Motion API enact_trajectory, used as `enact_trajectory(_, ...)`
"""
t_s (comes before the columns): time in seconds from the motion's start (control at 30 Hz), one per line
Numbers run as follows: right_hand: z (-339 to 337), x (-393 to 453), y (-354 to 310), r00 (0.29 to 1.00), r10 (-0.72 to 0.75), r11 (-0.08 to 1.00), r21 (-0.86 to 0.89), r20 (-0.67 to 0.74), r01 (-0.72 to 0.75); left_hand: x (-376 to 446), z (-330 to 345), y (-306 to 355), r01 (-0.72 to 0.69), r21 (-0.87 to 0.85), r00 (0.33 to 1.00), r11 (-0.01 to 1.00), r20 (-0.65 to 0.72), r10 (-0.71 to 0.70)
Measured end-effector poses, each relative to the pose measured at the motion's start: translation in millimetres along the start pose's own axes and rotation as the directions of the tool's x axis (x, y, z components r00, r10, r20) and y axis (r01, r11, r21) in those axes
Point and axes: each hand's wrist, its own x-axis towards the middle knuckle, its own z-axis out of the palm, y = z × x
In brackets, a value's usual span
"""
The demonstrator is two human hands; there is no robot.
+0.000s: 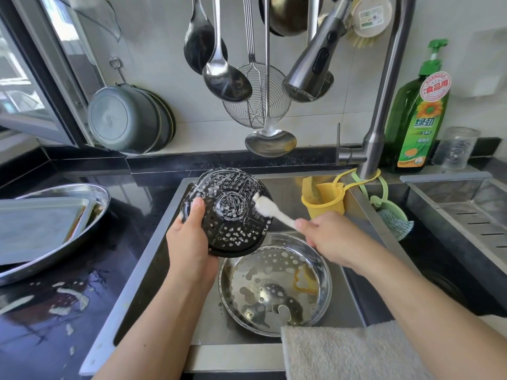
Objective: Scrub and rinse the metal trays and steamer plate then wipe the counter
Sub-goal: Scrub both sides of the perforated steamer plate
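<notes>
My left hand grips the lower left edge of a dark perforated steamer plate, held tilted over the sink and streaked with white foam. My right hand holds the handle of a white brush, its bristles against the plate's raised centre knob. Below them a round metal tray lies in the sink with water and an orange smear inside. On the left counter a rectangular metal tray rests inside an oval metal tray.
Faucet with its spray head rises at the back right. Yellow cup with a sponge, green dish soap bottle, grey towel over the sink's front edge. Foam and water on the black counter. Ladles hang above.
</notes>
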Motion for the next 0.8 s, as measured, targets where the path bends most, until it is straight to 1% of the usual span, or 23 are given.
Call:
enact_trajectory(0.07,-7.6,0.7,2.0,0.999,0.016,1.000,-0.001,-0.030,-0.016,0.4,-0.2,0.8,0.003,-0.030,1.000,1.000,-0.020,-0.004)
enact_trajectory(0.2,1.7,-0.3,1.2,1.000,-0.008,1.000,0.005,0.019,0.008,3.3,-2.0,1.2,0.006,-0.064,1.000,0.998,-0.025,-0.008)
enact_trajectory(0.3,3.4,0.9,-3.9,1.000,-0.019,1.000,0.010,-0.004,0.019,-0.1,-0.1,-1.3,0.021,-0.011,0.999,1.000,0.029,-0.020)
enact_trajectory(0.37,-6.2,-0.9,-1.8,1.000,0.003,1.000,-0.008,0.007,-0.003,-0.4,0.3,-0.8,0.011,0.008,0.999,1.000,0.034,-0.011)
enact_trajectory(0.43,-11.5,-3.4,2.6,0.999,0.024,0.999,-0.031,0.027,-0.023,1.9,-0.4,0.4,0.000,-0.011,1.000,1.000,0.025,0.000)
enact_trajectory(0.6,5.2,-0.9,-5.4,0.999,-0.038,0.999,-0.001,0.013,0.038,-2.2,1.8,-3.4,0.014,0.002,0.999,1.000,0.042,-0.014)
enact_trajectory(0.73,-11.6,-2.6,2.2,1.000,0.009,1.000,-0.016,0.025,-0.009,0.5,-0.2,2.4,-0.016,-0.060,1.000,0.998,0.015,0.017)
enact_trajectory(0.8,-9.5,-4.3,3.9,0.999,0.016,1.000,-0.027,0.039,-0.015,0.7,-0.7,1.7,-0.019,-0.064,1.000,0.998,0.016,0.020)
